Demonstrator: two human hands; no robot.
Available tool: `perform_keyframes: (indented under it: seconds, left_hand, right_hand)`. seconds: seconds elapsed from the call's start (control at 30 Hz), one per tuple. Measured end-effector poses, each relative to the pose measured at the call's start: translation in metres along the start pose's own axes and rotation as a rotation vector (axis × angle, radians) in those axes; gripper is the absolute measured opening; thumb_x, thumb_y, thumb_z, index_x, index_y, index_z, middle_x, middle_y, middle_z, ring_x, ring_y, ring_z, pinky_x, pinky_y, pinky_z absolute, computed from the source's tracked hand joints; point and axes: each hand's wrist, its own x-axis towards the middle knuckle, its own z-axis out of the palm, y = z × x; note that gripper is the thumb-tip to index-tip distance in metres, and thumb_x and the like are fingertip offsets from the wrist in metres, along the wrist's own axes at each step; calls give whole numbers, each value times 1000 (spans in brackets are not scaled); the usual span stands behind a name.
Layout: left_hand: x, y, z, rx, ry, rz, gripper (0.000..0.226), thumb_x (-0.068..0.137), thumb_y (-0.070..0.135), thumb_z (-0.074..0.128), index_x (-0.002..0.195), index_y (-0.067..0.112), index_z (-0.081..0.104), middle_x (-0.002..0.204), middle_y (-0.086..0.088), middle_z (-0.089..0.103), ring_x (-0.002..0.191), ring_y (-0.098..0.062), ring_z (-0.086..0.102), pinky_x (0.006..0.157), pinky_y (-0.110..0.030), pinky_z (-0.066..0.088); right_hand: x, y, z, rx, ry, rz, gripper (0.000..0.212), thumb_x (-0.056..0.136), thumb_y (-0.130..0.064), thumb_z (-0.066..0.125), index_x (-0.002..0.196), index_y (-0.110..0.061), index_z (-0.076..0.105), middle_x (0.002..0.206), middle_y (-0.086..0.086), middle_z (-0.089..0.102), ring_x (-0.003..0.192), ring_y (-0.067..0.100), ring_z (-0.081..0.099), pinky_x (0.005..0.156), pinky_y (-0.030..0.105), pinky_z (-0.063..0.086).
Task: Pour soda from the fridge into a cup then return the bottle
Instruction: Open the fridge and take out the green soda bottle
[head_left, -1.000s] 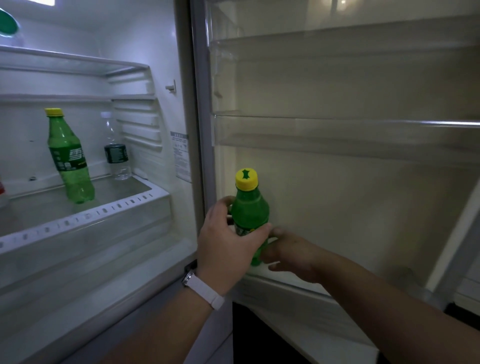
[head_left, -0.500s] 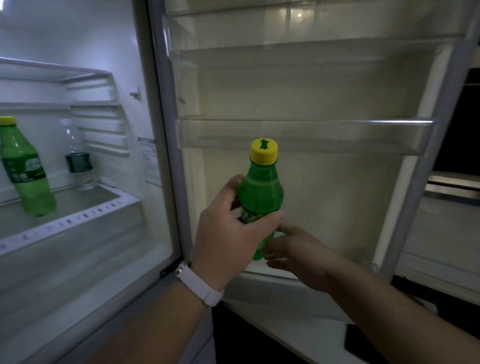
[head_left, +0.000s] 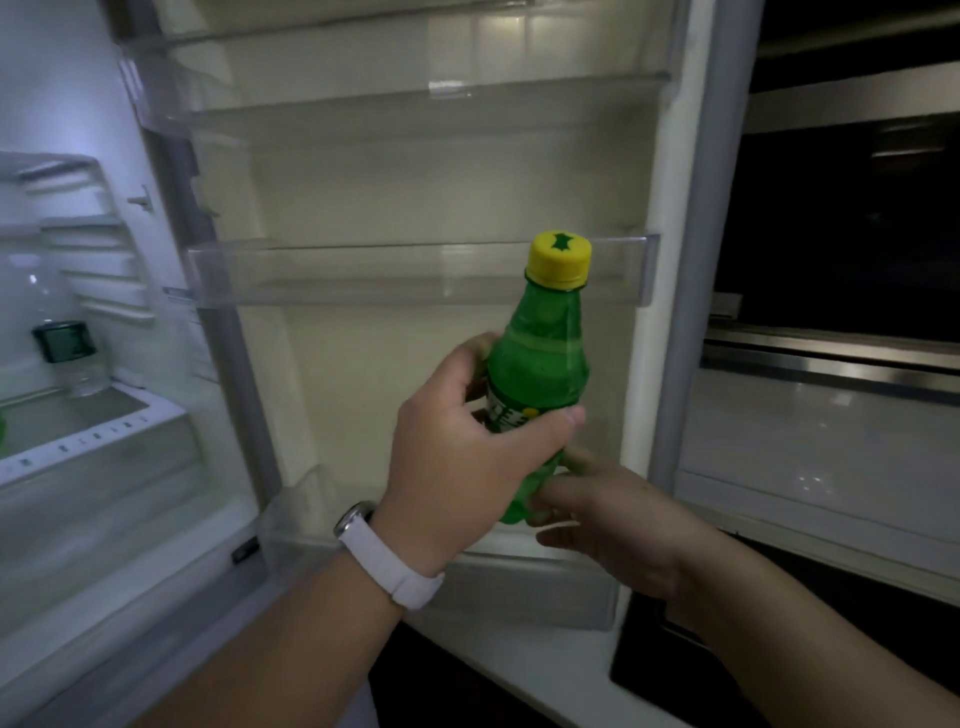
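Observation:
A green soda bottle (head_left: 540, 358) with a yellow cap is held upright in front of the open fridge door (head_left: 415, 338), above its lowest door bin (head_left: 519, 587). My left hand (head_left: 457, 467), with a white watch strap at the wrist, grips the bottle's middle, thumb across the label. My right hand (head_left: 613, 519) is at the bottle's base, with its fingers curled against the bottom. No cup is in view.
The fridge interior (head_left: 78, 415) is open at left, with a clear water bottle (head_left: 70, 353) on a shelf. Clear door shelves (head_left: 415, 270) are bare. A white counter (head_left: 831, 431) and a dark oven (head_left: 841, 234) lie to the right.
The bottle has risen and shifted right, away from the lower door bin, both hands moving with it. My view has swung right, bringing the counter and oven in.

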Motion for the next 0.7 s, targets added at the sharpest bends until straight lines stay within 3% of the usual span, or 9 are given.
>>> perform_keyframes:
  seconds: [0.1, 0.37, 0.5, 0.7]
  left_hand:
    - [-3, 13, 33, -11, -15, -8, 44, 67, 30, 85, 108, 29, 67, 97, 12, 74, 93, -9, 70, 80, -35, 60]
    - [-15, 38, 120, -38, 11, -101, 45, 63, 34, 82, 106, 31, 67, 98, 5, 74, 88, -17, 72, 81, -42, 60]
    - [-26, 41, 156, -72, 50, -190, 47, 59, 33, 83, 103, 34, 67, 97, 2, 76, 90, -22, 72, 83, -46, 60]
    - [-50, 40, 201, -31, 116, -273, 54, 54, 35, 83, 104, 29, 64, 95, 3, 76, 87, -21, 73, 79, -36, 60]
  right_hand:
    - [-17, 1, -30, 4, -52, 10, 47, 67, -18, 65, 114, -16, 62, 87, 3, 64, 76, 14, 56, 70, 29, 48]
    - [-54, 7, -105, -41, -111, 70, 53, 69, -25, 65, 120, -14, 59, 99, 8, 67, 82, 18, 57, 73, 31, 49]
    - [-68, 19, -137, -27, -157, 88, 37, 78, -18, 64, 114, -14, 62, 92, 4, 65, 79, 17, 55, 70, 28, 47]
    - [-81, 39, -178, -74, -238, 142, 40, 69, -25, 63, 108, -20, 64, 93, 1, 65, 82, 15, 54, 71, 26, 46]
